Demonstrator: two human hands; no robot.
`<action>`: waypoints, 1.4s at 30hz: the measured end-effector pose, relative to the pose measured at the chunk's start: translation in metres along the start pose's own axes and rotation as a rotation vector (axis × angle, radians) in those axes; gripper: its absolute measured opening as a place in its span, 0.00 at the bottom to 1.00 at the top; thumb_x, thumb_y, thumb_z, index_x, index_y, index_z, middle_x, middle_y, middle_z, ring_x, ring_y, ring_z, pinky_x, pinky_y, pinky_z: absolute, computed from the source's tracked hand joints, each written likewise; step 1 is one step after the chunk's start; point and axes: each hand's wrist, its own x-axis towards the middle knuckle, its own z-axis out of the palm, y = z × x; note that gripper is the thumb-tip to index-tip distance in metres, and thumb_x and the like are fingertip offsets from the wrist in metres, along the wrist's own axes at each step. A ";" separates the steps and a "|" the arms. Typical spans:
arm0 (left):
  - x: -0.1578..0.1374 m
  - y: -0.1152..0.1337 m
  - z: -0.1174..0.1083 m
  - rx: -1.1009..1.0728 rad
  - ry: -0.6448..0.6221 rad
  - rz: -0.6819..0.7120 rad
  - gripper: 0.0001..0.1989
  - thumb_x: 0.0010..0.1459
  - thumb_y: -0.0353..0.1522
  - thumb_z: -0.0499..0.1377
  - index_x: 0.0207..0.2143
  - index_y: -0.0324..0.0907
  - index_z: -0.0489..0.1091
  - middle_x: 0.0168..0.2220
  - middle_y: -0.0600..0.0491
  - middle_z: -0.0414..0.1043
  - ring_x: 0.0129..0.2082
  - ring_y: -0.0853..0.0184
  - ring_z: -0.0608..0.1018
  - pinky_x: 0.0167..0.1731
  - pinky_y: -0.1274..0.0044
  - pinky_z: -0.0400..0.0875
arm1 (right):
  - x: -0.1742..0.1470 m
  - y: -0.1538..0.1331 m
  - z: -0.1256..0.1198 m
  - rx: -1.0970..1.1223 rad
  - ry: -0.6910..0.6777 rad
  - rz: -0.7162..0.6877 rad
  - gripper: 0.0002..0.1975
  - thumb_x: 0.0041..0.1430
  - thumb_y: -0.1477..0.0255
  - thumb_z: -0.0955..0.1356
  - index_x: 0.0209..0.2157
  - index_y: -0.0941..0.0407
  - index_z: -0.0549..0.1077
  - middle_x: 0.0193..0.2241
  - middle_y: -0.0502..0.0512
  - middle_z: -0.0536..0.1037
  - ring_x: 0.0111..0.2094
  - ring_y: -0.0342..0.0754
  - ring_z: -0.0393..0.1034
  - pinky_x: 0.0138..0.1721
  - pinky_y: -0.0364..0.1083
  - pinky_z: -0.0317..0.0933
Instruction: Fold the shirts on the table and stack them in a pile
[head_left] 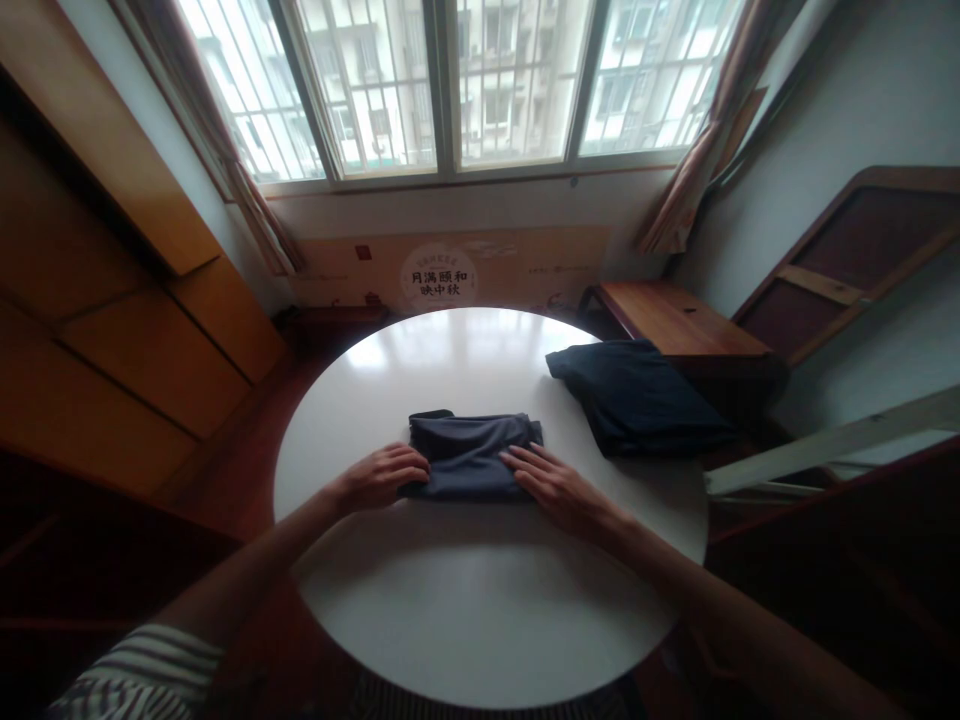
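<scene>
A dark grey-blue garment [472, 455], folded into a flat rectangle, lies on the round white table [480, 610]. A darker piece of cloth shows at its upper left corner. At its left edge is my left hand [386, 474], fingers bent together and closed over the cloth border; the thumb is hidden. My right hand [551, 480] rests flat on the right end, its fingers stretched out and a little apart. The garment's exact kind cannot be made out.
A dark navy garment [649, 400] lies in a loose heap at the table's right edge, partly overhanging. Behind it stands a low wooden table [682, 315]. Wooden cabinets [127, 300] line the left side, and a barred window [450, 90] is ahead.
</scene>
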 end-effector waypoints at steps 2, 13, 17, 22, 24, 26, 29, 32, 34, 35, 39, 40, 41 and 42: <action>-0.003 0.001 0.002 0.049 0.007 -0.031 0.17 0.63 0.29 0.53 0.52 0.44 0.71 0.50 0.43 0.75 0.49 0.60 0.76 0.53 0.62 0.69 | -0.001 0.000 0.002 0.007 -0.038 0.049 0.31 0.49 0.85 0.63 0.57 0.59 0.68 0.62 0.64 0.66 0.63 0.58 0.60 0.61 0.61 0.57; -0.009 0.001 -0.003 0.154 0.018 -0.106 0.30 0.56 0.45 0.62 0.59 0.44 0.68 0.57 0.40 0.71 0.53 0.51 0.74 0.55 0.57 0.65 | 0.001 0.007 -0.019 0.075 -0.116 0.174 0.37 0.51 0.63 0.74 0.62 0.55 0.65 0.67 0.70 0.54 0.67 0.67 0.49 0.62 0.67 0.48; 0.011 0.021 -0.010 0.100 0.134 -0.143 0.21 0.63 0.40 0.56 0.56 0.44 0.70 0.53 0.43 0.74 0.53 0.53 0.74 0.55 0.58 0.65 | 0.011 0.001 -0.033 0.077 -0.076 0.155 0.34 0.60 0.52 0.67 0.64 0.52 0.63 0.65 0.66 0.61 0.66 0.62 0.54 0.65 0.67 0.42; 0.065 0.030 0.009 0.090 0.010 -0.291 0.24 0.69 0.35 0.46 0.65 0.41 0.58 0.65 0.43 0.59 0.66 0.55 0.61 0.64 0.57 0.53 | 0.061 -0.014 -0.016 0.087 -0.052 0.191 0.30 0.70 0.58 0.57 0.68 0.58 0.55 0.67 0.63 0.57 0.68 0.57 0.48 0.66 0.62 0.44; 0.074 0.027 0.021 0.139 -0.079 -0.367 0.27 0.69 0.38 0.45 0.67 0.39 0.55 0.68 0.42 0.53 0.69 0.52 0.54 0.65 0.53 0.46 | 0.071 -0.012 -0.002 0.060 -0.096 0.252 0.33 0.69 0.54 0.57 0.68 0.58 0.53 0.68 0.63 0.55 0.68 0.61 0.46 0.65 0.64 0.44; 0.071 0.024 0.030 0.180 -0.122 -0.442 0.30 0.69 0.42 0.45 0.68 0.38 0.52 0.69 0.42 0.48 0.70 0.50 0.48 0.65 0.53 0.43 | 0.069 -0.005 0.007 0.016 -0.112 0.324 0.35 0.68 0.50 0.57 0.68 0.57 0.56 0.68 0.64 0.54 0.68 0.63 0.47 0.65 0.64 0.44; 0.055 0.023 0.033 0.214 -0.101 -0.534 0.35 0.67 0.48 0.46 0.69 0.37 0.47 0.71 0.41 0.41 0.70 0.48 0.45 0.65 0.54 0.43 | 0.051 0.010 0.010 -0.040 -0.110 0.438 0.38 0.66 0.47 0.55 0.67 0.58 0.58 0.67 0.68 0.54 0.68 0.63 0.46 0.65 0.64 0.44; 0.038 0.028 0.029 0.207 -0.077 -0.587 0.38 0.66 0.51 0.47 0.69 0.37 0.47 0.71 0.38 0.40 0.70 0.47 0.46 0.64 0.53 0.44 | 0.031 0.024 0.008 -0.010 -0.134 0.524 0.39 0.65 0.45 0.54 0.68 0.57 0.56 0.68 0.66 0.52 0.68 0.64 0.46 0.64 0.67 0.44; 0.028 0.034 0.027 0.180 -0.036 -0.605 0.39 0.64 0.53 0.50 0.68 0.37 0.51 0.70 0.37 0.43 0.70 0.44 0.46 0.64 0.51 0.45 | 0.022 0.029 0.009 0.049 -0.095 0.549 0.41 0.65 0.45 0.54 0.67 0.59 0.55 0.68 0.67 0.52 0.68 0.63 0.46 0.64 0.65 0.46; 0.022 0.037 0.026 0.155 0.012 -0.628 0.39 0.63 0.53 0.51 0.67 0.36 0.54 0.70 0.36 0.46 0.69 0.43 0.46 0.64 0.50 0.45 | 0.019 0.032 0.010 0.079 -0.042 0.572 0.41 0.65 0.45 0.54 0.67 0.60 0.56 0.68 0.69 0.54 0.68 0.62 0.47 0.64 0.63 0.48; 0.003 0.040 0.019 -0.176 0.310 -0.939 0.37 0.60 0.50 0.58 0.63 0.37 0.58 0.64 0.34 0.58 0.62 0.46 0.65 0.60 0.55 0.60 | 0.018 0.039 0.011 0.214 0.227 0.760 0.40 0.62 0.45 0.60 0.63 0.61 0.60 0.59 0.72 0.67 0.61 0.62 0.62 0.60 0.59 0.57; 0.001 0.039 0.017 -0.347 0.379 -1.043 0.39 0.57 0.50 0.61 0.63 0.38 0.56 0.63 0.33 0.59 0.58 0.48 0.71 0.56 0.57 0.66 | 0.021 0.041 0.010 0.256 0.242 0.805 0.40 0.60 0.45 0.62 0.63 0.61 0.61 0.56 0.70 0.70 0.57 0.61 0.66 0.58 0.58 0.60; 0.000 0.036 0.014 -0.536 0.445 -1.125 0.42 0.54 0.49 0.65 0.64 0.39 0.54 0.62 0.32 0.59 0.54 0.50 0.74 0.52 0.61 0.71 | 0.025 0.044 0.008 0.287 0.228 0.836 0.41 0.58 0.45 0.65 0.62 0.61 0.62 0.53 0.69 0.72 0.54 0.60 0.69 0.56 0.56 0.62; 0.001 0.033 0.011 -0.719 0.506 -1.176 0.46 0.51 0.47 0.68 0.65 0.39 0.52 0.62 0.31 0.59 0.51 0.53 0.76 0.49 0.64 0.74 | 0.030 0.046 0.007 0.299 0.194 0.851 0.41 0.56 0.46 0.67 0.61 0.61 0.63 0.52 0.68 0.72 0.53 0.59 0.69 0.56 0.55 0.62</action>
